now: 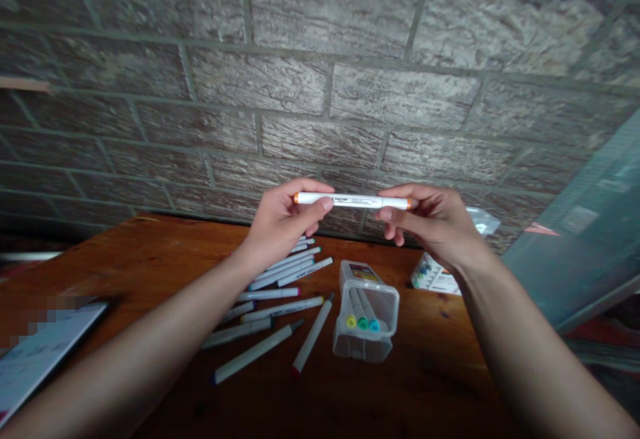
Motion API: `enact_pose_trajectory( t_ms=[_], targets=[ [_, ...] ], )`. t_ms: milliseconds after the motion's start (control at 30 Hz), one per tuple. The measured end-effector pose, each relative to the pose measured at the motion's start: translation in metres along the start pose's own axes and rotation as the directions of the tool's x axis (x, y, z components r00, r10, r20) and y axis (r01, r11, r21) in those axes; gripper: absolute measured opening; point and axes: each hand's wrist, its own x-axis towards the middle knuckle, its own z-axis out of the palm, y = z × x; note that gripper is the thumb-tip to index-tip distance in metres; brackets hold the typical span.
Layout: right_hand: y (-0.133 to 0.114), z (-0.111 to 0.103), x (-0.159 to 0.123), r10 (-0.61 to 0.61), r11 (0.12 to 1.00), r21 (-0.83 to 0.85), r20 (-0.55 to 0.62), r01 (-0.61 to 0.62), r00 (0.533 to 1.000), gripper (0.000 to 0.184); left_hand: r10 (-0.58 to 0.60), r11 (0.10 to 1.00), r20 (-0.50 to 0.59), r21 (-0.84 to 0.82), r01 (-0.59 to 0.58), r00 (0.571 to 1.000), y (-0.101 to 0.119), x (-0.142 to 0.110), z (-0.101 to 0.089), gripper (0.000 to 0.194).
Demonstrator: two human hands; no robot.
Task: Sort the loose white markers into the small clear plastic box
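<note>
A white marker pen (357, 200) with orange ends and small black print is held level above the table, in front of the wall. My left hand (287, 216) pinches its left end between thumb and fingers. At the other end, my right hand (427, 216) grips it the same way. Below and between the hands lies a clear plastic case (363, 347), its open end facing me, with a yellow-ended, a green-ended and a blue-ended marker inside. Several loose markers (260, 351) are spread on the wood to its left, some partly hidden by my left forearm.
The brown wooden table (150, 252) runs up to a grey brick wall (295, 86). A white and clear package (435, 278) sits behind my right wrist, partly covered. At the left edge is a flat, light-coloured object (50, 352). A translucent bluish panel (580, 226) stands at the right.
</note>
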Motion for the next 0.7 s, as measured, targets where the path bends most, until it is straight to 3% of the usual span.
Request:
enact_pose_trajectory(
  t_ms=[233,500,700],
  targets=[
    [-0.0005,0.0006,-0.0004,-0.053,0.994,-0.095,-0.043,0.049,0.998,0.031,0.007,1.000,0.007,0.013,-0.007,1.000,-0.0023,0.0002,-0.0009,0.029],
    [-0.0048,-0.0011,-0.0021,-0.045,0.999,-0.032,-0.022,0.044,0.999,0.028,0.013,0.995,0.019,-0.103,-0.011,1.000,-0.0024,0.0001,0.0008,0.019],
    [-0.0041,-0.0029,-0.0019,-0.033,0.998,-0.056,-0.012,0.032,0.999,0.030,0.018,0.999,0.010,-0.048,-0.017,1.000,-0.0023,-0.0003,0.0008,0.022]
  ],
)
